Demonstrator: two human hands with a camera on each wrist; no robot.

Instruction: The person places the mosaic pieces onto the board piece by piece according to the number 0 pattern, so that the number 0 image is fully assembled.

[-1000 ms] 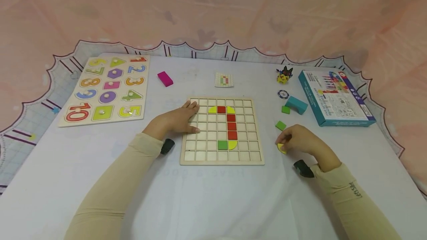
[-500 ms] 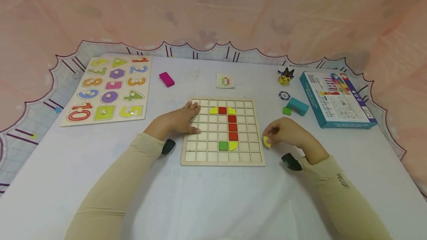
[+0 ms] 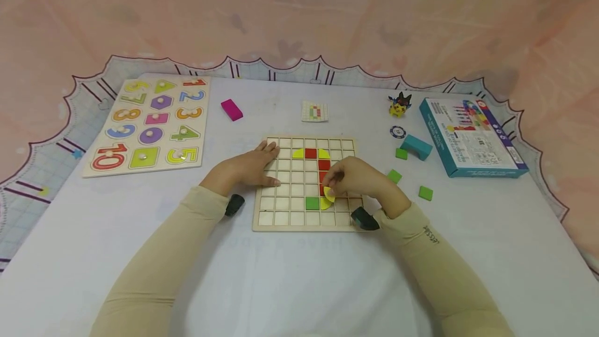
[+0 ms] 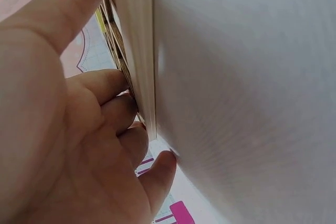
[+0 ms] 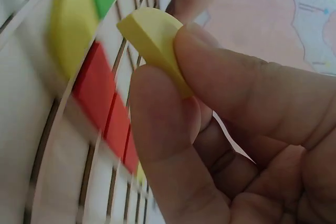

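Observation:
A wooden grid board (image 3: 281,218) lies mid-table with red, green and yellow pieces set in its cells. My left hand (image 3: 248,168) rests flat on the board's left edge, fingers spread; the left wrist view shows its fingertips against the board's rim (image 4: 142,51). Over the board, my right hand (image 3: 357,178) pinches a yellow quarter-circle piece (image 5: 157,35) between thumb and finger. Near it in the grid are red squares (image 5: 97,85), a green square (image 3: 312,203) and another yellow quarter-circle (image 5: 73,24). The right hand hides part of the red column.
Loose green squares (image 3: 426,193) lie right of the board, near a teal block (image 3: 416,147), a poker chip (image 3: 398,132) and a small figurine (image 3: 399,105). A box (image 3: 474,139) is far right. A number puzzle (image 3: 150,126), magenta block (image 3: 231,109) and pattern card (image 3: 314,112) lie left and behind.
My right hand has carried the yellow quarter-circle leftward from the table right of the board to above the grid. The left hand has stayed on the board's edge.

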